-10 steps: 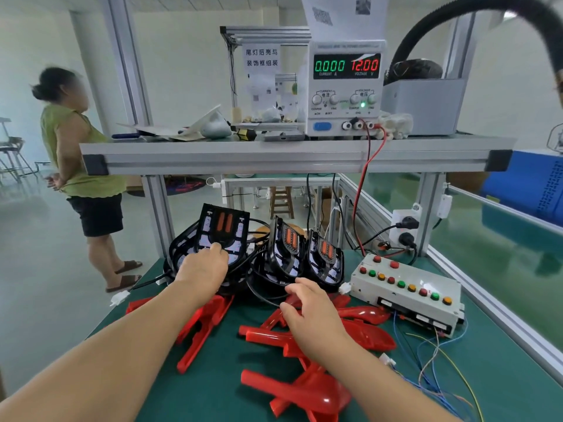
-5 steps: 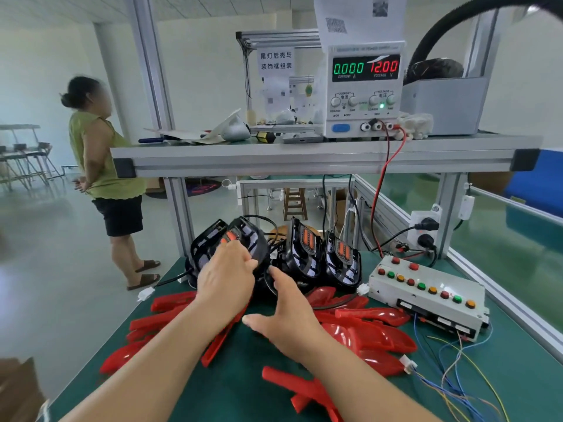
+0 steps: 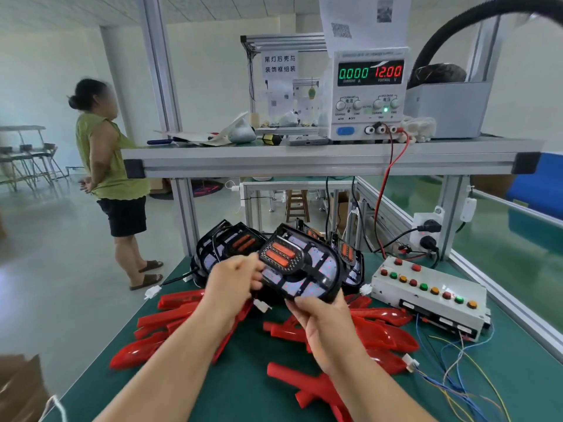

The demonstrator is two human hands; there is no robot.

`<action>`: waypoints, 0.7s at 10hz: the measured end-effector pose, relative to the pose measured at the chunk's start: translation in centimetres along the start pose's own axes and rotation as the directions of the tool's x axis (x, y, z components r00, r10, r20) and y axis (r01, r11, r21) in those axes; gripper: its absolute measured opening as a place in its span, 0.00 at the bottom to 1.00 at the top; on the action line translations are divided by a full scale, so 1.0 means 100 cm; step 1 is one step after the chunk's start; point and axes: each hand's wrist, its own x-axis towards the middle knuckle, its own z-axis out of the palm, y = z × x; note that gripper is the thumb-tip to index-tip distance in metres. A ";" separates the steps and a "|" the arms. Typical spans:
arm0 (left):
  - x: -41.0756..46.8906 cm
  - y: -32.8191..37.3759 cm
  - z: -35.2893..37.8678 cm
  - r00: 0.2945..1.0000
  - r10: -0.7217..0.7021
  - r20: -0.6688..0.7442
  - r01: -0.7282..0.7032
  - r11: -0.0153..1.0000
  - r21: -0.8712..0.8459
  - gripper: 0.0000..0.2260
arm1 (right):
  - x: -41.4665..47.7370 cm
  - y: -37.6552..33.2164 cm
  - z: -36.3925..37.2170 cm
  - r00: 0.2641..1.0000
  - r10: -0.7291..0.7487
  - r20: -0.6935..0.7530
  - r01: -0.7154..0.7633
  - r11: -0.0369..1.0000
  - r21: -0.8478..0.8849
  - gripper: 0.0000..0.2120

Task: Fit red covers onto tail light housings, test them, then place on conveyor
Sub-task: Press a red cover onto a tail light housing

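Well to the left of the raised tail light housing (image 3: 304, 266), a person in a green top (image 3: 109, 166) stands on the floor. The left hand (image 3: 233, 280) grips the housing's left edge with curled fingers, and the right hand (image 3: 327, 325) pinches its lower rim. Red covers (image 3: 384, 333) lie on the table (image 3: 243, 388) below the housing, and a button box (image 3: 426, 296) sits to its right.

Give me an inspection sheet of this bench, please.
Surface: green bench mat, bare at front.
Job's things: black tail light housing with orange lenses, held up, uncovered; more black housings stacked behind; loose red plastic covers on the mat.
Clutter: white button box; brown cardboard box, lower left.
Hands: left hand grips the housing's left edge; right hand holds its lower edge.
Cables: red and black leads below the white power supply; blue and yellow wires by the button box.
Surroundings: person in green top standing at left.
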 end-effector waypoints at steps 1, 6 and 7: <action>0.029 -0.017 -0.004 0.979 -0.187 -0.080 0.181 0.981 -0.076 0.15 | 0.003 -0.013 -0.009 0.997 0.056 0.055 -0.061 0.995 0.082 0.28; 0.071 -0.015 -0.007 0.802 -0.293 0.520 0.356 0.934 -0.023 0.15 | -0.010 -0.029 -0.043 0.746 0.464 0.477 -0.408 0.885 -0.224 0.32; 0.086 -0.017 -0.005 0.893 -0.271 0.359 0.349 0.921 -0.171 0.11 | -0.007 -0.031 -0.043 0.734 0.481 0.480 -0.425 0.876 -0.227 0.31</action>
